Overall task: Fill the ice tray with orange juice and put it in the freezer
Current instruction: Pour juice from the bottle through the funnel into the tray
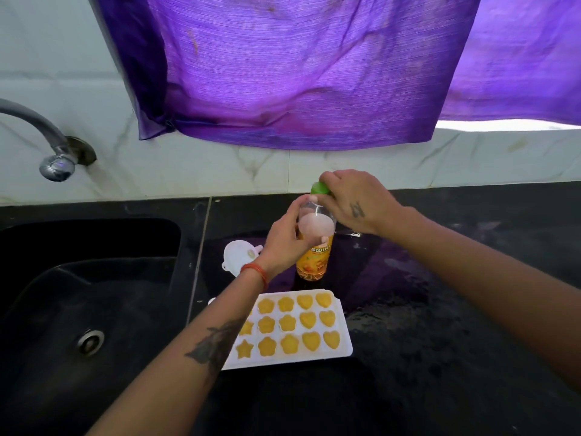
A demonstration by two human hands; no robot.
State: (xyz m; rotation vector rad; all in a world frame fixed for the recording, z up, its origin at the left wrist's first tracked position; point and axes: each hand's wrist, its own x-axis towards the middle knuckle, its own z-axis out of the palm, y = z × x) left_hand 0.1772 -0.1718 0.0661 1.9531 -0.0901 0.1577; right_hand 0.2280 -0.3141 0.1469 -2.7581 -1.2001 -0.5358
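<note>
The white plastic ice tray [341, 338], moulded with star, flower and heart cells, lies flat on the glossy black stone bench [440, 325] nearest us, just right of the black sink [94, 294]. Every cell we can see holds opaque orange juice close to its rim; our left forearm hides the left edge. That is the main risk we see: the tray looks thin and flexible, so lifting it by one end or tilting it on the way to the freezer would probably slop juice from cell to cell and onto the bench.

Just behind the tray stands the clear plastic juice bottle [314, 256] with its orange label, nearly empty. Our left hand [283, 240] wraps its smooth upper body, and our right hand [355, 199] pinches the small green screw cap [319, 187] at its top. We cannot tell whether the cap is threaded. A light, near-empty bottle could tip if we twist hard, and it stands close enough to fall onto the filled cells.

Left of the bottle a small white plastic piece [235, 256] lies on the bench. Beyond, a curved metal tap [47, 136] juts from the pale marble-veined wall [314, 168], under a sheer purple cloth [298, 73].
</note>
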